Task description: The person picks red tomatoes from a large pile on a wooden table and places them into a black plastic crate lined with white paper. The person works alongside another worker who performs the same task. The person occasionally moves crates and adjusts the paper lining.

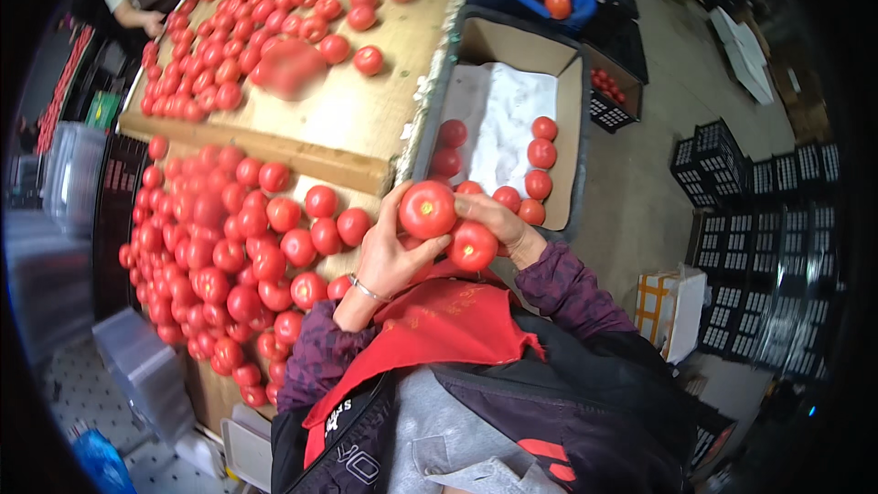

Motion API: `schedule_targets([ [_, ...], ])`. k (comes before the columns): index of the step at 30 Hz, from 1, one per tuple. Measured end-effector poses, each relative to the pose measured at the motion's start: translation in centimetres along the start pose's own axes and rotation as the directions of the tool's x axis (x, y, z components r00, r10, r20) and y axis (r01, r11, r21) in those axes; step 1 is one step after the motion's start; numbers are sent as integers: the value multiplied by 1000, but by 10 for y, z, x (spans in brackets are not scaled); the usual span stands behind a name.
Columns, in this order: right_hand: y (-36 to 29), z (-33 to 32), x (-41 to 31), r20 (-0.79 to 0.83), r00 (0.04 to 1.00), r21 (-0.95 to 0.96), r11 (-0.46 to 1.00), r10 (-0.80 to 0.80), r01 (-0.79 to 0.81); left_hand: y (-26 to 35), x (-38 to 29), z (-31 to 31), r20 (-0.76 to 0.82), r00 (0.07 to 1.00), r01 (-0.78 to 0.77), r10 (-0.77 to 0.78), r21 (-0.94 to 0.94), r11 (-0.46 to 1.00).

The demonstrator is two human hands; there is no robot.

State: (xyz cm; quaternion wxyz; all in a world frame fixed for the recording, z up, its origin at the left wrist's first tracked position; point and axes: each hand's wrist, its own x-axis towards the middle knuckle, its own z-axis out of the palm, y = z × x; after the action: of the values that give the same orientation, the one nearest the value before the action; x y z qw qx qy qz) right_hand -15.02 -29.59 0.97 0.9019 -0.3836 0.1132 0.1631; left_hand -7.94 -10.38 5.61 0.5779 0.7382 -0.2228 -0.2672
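My left hand (387,257), with a silver bracelet at the wrist, is closed around a large red tomato (426,209), stem scar facing up. My right hand (504,223) holds a second tomato (473,245) against it; its thumb touches the first one. Part of another tomato shows beneath my left hand, mostly hidden. Just beyond my hands stands a black crate (582,144) lined with cardboard and white paper (511,110). Several tomatoes (542,153) line its right side and near end, and others (453,132) lie at its left side.
Left of me, a wooden sorting table (343,175) with a raised divider bears two large heaps of tomatoes (243,302). Across the crate, a co-worker's blue-gloved hands (583,3) hold two tomatoes. Another person stands at the far left. Black crates (768,233) are stacked at right, near a white foam box (669,312).
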Motion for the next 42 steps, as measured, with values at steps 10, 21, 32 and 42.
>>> schedule_targets([
  [10,6,-11,22,-66,997,419,906,-34,58,-7,2,-21,-245,967,-98,75,-86,991],
  [21,-6,-27,73,-442,894,388,914,70,120,-41,58,-83,-21,875,190,-484,-904,384],
  [32,-14,-125,100,-521,773,-840,379,-361,-390,-58,28,-97,-55,898,98,-437,-942,321],
  [42,-1,-107,132,-675,709,-736,112,-205,-668,-57,4,-64,-64,835,186,-546,-902,390],
])
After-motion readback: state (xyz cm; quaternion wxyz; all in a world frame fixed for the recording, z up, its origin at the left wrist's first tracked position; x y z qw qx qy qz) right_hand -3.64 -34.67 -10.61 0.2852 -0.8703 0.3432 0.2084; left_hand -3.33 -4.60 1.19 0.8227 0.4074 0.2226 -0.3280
